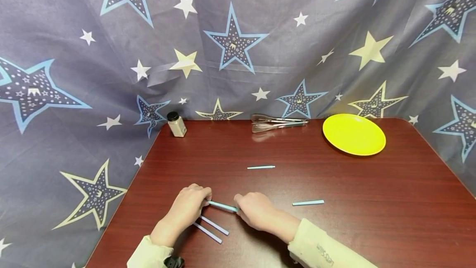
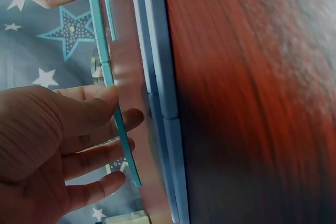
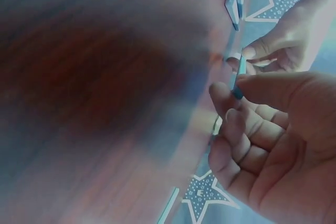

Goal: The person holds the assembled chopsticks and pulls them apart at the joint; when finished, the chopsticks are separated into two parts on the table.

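A slim teal chopstick (image 1: 222,206) with a seam across it is held between both hands, just above the table. The left hand (image 1: 189,202) pinches it between thumb and index finger, its other fingers spread in the left wrist view. At the opposite end, thumb and index finger of the right hand (image 1: 256,210) pinch the tip, the remaining fingers loosely bent. Two bluish-purple chopsticks (image 2: 160,45), each with a seam, lie side by side below the left hand, which partly hides them in the head view.
Farther back lies a short teal piece with a narrow tip (image 1: 261,167); another teal piece (image 1: 308,203) is right of the right hand. Along the table's (image 1: 372,218) far edge are a black-capped jar (image 1: 177,125), metal tongs (image 1: 279,123) and a yellow plate (image 1: 354,135). A star-patterned curtain (image 1: 230,86) hangs behind.
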Motion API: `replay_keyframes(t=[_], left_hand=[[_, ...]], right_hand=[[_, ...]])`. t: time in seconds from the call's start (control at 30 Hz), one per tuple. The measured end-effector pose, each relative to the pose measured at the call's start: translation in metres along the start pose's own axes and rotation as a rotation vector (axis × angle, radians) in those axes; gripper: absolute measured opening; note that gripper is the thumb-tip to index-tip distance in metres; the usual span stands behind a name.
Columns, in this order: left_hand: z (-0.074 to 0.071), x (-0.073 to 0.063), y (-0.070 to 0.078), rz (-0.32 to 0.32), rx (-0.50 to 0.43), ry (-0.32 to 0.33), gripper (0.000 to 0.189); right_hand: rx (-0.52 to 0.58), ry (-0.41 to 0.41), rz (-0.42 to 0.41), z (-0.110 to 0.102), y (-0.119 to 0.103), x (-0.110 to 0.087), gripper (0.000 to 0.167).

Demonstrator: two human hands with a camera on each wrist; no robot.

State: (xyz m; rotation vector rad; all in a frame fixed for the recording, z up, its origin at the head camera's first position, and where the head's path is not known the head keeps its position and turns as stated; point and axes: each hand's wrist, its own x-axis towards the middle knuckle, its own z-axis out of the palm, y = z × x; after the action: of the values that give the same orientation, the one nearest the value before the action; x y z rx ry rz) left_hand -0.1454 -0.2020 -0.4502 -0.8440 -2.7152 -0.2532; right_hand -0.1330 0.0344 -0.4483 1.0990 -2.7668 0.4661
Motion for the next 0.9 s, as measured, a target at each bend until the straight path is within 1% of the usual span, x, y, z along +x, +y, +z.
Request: replay_keyframes(t=[0.23,0.43,0.5,0.57,0.63,0.9], left_hand=[[0.001,0.008,0.008,0.011,-0.012,0.008,0.032],[0.004,0.015,0.019,0.026,-0.056,0.006,0.025],[0.005,0.018,0.024,0.034,-0.072,0.003,0.026],[0.007,0.020,0.029,0.050,-0.084,0.002,0.031],[0.009,0.023,0.034,0.062,-0.094,0.001,0.032],[0.016,0.032,0.054,0.116,-0.115,-0.016,0.021]], right_hand=[[-0.001,0.043,-0.024,-0.009,0.012,-0.007,0.025],[-0.007,0.076,-0.040,-0.020,0.025,-0.017,0.022],[-0.005,0.081,-0.033,-0.023,0.030,-0.021,0.023],[-0.001,0.083,-0.025,-0.027,0.035,-0.025,0.024],[0.001,0.085,-0.020,-0.030,0.039,-0.029,0.024],[0.061,0.120,-0.018,-0.044,0.056,-0.046,0.023]])
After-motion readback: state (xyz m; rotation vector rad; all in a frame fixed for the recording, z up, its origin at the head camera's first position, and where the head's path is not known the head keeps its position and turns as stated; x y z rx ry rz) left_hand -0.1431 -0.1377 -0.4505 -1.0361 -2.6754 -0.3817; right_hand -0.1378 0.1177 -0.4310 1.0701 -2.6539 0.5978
